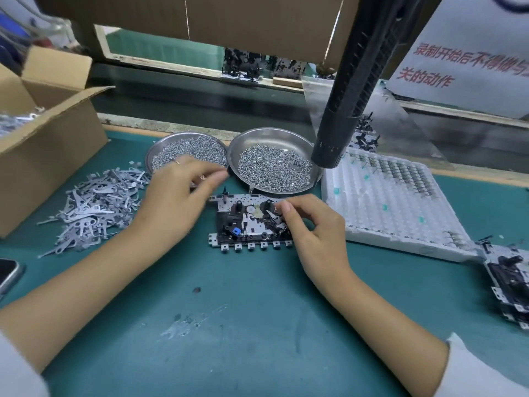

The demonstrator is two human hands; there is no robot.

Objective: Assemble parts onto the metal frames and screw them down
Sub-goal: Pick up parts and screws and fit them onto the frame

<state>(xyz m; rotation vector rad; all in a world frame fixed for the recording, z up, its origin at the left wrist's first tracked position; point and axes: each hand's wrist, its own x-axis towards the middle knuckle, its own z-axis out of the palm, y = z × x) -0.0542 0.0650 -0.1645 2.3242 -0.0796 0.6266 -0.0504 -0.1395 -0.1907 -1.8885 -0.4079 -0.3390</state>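
Observation:
A metal frame (246, 224) with black parts and a small blue piece lies flat on the green mat in the middle. My right hand (312, 227) rests on its right side, thumb and forefinger pinching a small part at the frame's upper right. My left hand (177, 193) hovers blurred left of the frame, at the near rim of the left screw dish (186, 150), fingertips brought together; what they pinch is too small to tell. A second dish of screws (272, 164) stands just behind the frame.
A pile of flat metal levers (94, 204) lies at the left beside an open cardboard box (43, 156). A black hanging screwdriver (346, 104) dangles above the right dish. A white foam tray (386, 202) and another frame (506, 282) lie at the right. A phone (7, 275) sits at the left edge.

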